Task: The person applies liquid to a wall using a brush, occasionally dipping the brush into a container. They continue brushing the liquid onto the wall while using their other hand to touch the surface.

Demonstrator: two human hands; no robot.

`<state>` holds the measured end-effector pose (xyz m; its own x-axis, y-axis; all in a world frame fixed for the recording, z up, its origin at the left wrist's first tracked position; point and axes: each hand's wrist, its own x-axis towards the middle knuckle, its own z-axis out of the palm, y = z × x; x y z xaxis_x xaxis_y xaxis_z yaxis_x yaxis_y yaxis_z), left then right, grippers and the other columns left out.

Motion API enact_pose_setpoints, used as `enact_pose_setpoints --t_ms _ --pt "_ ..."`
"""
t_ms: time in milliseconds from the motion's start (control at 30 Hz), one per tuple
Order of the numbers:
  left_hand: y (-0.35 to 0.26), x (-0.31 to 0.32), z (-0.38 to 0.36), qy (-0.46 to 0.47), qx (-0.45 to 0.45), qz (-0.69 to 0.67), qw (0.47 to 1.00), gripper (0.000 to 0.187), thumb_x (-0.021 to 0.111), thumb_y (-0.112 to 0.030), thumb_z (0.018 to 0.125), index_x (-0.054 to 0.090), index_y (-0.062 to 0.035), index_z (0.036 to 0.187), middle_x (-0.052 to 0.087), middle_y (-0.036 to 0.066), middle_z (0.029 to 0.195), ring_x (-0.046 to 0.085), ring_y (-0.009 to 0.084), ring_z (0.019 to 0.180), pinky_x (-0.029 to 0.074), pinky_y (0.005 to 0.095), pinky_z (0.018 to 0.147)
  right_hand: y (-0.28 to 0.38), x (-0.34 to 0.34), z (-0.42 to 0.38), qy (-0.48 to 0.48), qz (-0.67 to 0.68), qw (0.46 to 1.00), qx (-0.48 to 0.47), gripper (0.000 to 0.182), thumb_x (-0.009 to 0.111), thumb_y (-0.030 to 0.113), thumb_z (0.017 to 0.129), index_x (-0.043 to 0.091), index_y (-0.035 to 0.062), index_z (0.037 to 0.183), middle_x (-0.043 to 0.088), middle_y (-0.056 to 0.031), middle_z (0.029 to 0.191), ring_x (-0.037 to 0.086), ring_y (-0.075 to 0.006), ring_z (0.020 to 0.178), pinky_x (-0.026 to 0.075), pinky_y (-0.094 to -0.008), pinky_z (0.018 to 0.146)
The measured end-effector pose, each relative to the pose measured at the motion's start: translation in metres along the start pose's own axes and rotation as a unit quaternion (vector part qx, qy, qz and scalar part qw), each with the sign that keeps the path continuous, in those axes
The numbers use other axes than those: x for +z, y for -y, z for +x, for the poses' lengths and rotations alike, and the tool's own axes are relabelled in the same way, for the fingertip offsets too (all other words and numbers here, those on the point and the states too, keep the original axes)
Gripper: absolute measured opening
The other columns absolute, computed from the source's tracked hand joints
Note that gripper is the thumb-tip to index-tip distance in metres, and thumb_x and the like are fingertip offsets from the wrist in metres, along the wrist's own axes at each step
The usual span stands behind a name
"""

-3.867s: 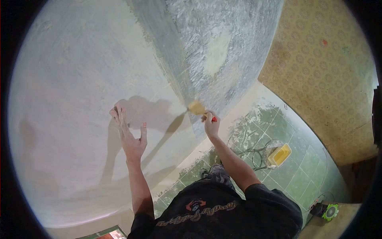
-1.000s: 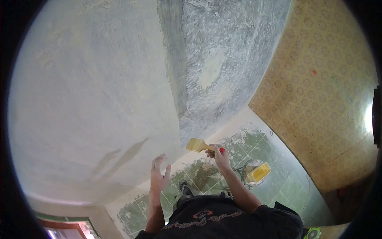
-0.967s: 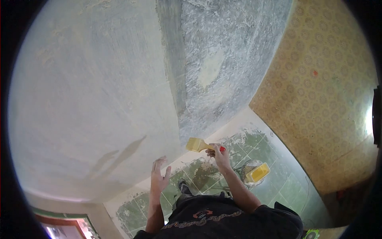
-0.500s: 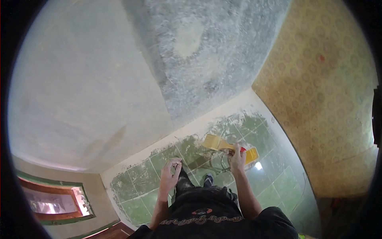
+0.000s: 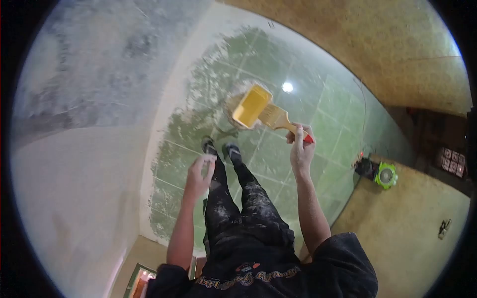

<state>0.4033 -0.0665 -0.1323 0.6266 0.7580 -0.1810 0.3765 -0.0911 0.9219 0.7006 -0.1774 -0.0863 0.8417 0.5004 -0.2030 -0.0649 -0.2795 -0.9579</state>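
A wide paintbrush [image 5: 274, 118] with a wooden handle and red end is gripped by my right hand [image 5: 299, 151]. Its pale bristles point left and overlap the near edge of a yellow rectangular tub [image 5: 255, 104] in this view. Whitish residue surrounds the tub on the floor. My left hand [image 5: 198, 175], dusted white at the fingertips, is held in front of my left leg with thumb and fingers pinched together. Whether anything small is between those fingers I cannot tell.
Green floor tiles [image 5: 268, 59] are smeared white along the wall. A patchy grey plastered wall [image 5: 109, 64] rises at left, a patterned tan surface [image 5: 377, 30] at upper right. A green fan [image 5: 386, 175] stands at right near a tan panel [image 5: 397, 218].
My view has swung right and down toward the floor, bringing the fan and my legs into sight. The brush now overlaps the tub's edge, having turned its bristles toward it.
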Motion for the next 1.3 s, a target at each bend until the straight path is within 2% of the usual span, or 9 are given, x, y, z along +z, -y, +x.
enact_pose_setpoints --t_ms 133,200,300,467,667,833,900,967,1300 --pt "0.076 0.068 0.06 -0.001 -0.076 -0.063 0.995 0.018 0.06 -0.014 0.104 0.061 -0.001 0.116 0.071 0.012 0.106 0.068 0.0201 0.099 0.052 0.0334 0.087 -0.072 0.015 0.02 0.011 -0.065 0.998 0.014 0.023 0.054 0.021 0.109 0.065 0.0004 0.113 0.066 -0.0027 0.08 0.06 -0.0072 0.072 0.048 -0.0237 0.066" --pt "0.118 0.092 0.084 -0.011 -0.125 -0.131 0.983 0.02 0.055 -0.016 0.106 0.059 -0.0027 0.121 0.069 0.01 0.114 0.066 0.0178 0.104 0.049 0.0331 0.097 -0.098 0.035 0.031 0.02 -0.089 0.995 0.027 0.023 0.054 0.02 0.109 0.065 0.0013 0.114 0.067 -0.0027 0.081 0.061 -0.0068 0.072 0.048 -0.0236 0.065" --pt "0.168 0.125 0.116 -0.068 -0.129 -0.144 0.979 0.027 0.059 -0.018 0.105 0.059 -0.0022 0.126 0.066 0.011 0.123 0.066 0.021 0.108 0.052 0.0332 0.092 -0.143 0.063 0.049 0.043 -0.094 0.994 0.042 0.021 0.055 0.02 0.108 0.066 0.0027 0.114 0.07 -0.0045 0.08 0.061 -0.0067 0.069 0.048 -0.0244 0.062" --pt "0.181 0.151 0.154 -0.088 -0.115 -0.073 0.987 0.036 0.056 -0.026 0.107 0.058 -0.0064 0.137 0.063 0.011 0.132 0.063 0.0229 0.115 0.052 0.0364 0.095 -0.206 0.094 0.076 0.059 -0.092 0.991 0.071 0.021 0.057 0.019 0.107 0.066 -0.0001 0.11 0.072 -0.0102 0.078 0.065 -0.0106 0.064 0.051 -0.0277 0.059" --pt "0.188 0.175 0.164 -0.1 -0.11 -0.057 0.987 0.035 0.054 -0.026 0.107 0.06 -0.0071 0.136 0.062 0.01 0.134 0.062 0.0233 0.117 0.049 0.037 0.098 -0.233 0.11 0.08 0.056 -0.043 0.993 0.092 0.019 0.058 0.015 0.105 0.064 -0.0032 0.106 0.073 -0.0129 0.079 0.075 -0.019 0.067 0.056 -0.0312 0.059" --pt "0.19 0.183 0.172 -0.103 -0.116 -0.053 0.986 0.035 0.047 -0.021 0.11 0.058 0.0009 0.136 0.062 0.014 0.133 0.058 0.021 0.123 0.045 0.0337 0.105 -0.237 0.12 0.084 0.054 -0.089 0.989 0.108 0.019 0.059 0.015 0.104 0.065 -0.0024 0.109 0.073 -0.0127 0.078 0.074 -0.0173 0.066 0.056 -0.0314 0.06" --pt "0.192 0.189 0.173 -0.11 -0.114 -0.064 0.985 0.036 0.046 -0.021 0.111 0.058 0.0012 0.135 0.063 0.014 0.131 0.058 0.021 0.121 0.045 0.0337 0.104 -0.243 0.12 0.088 0.078 -0.043 0.987 0.135 0.027 0.056 0.02 0.108 0.064 -0.0037 0.118 0.073 -0.013 0.09 0.071 -0.0166 0.071 0.054 -0.0293 0.063" --pt "0.199 0.191 0.171 -0.094 -0.118 -0.037 0.988 0.037 0.045 -0.026 0.11 0.058 -0.0007 0.134 0.064 0.018 0.128 0.061 0.0303 0.119 0.046 0.0399 0.103 -0.246 0.117 0.091 0.083 -0.02 0.987 0.138 0.029 0.056 0.022 0.108 0.064 -0.0031 0.12 0.074 -0.0129 0.093 0.071 -0.0154 0.072 0.052 -0.0266 0.059" --pt "0.187 0.188 0.173 -0.063 -0.153 -0.028 0.986 0.045 0.035 -0.032 0.113 0.053 0.0012 0.137 0.061 0.021 0.131 0.057 0.0343 0.124 0.042 0.0414 0.108 -0.222 0.085 0.074 0.105 0.086 0.97 0.2 0.029 0.054 0.021 0.109 0.063 -0.0011 0.126 0.076 -0.011 0.096 0.064 -0.0087 0.066 0.047 -0.0219 0.055"
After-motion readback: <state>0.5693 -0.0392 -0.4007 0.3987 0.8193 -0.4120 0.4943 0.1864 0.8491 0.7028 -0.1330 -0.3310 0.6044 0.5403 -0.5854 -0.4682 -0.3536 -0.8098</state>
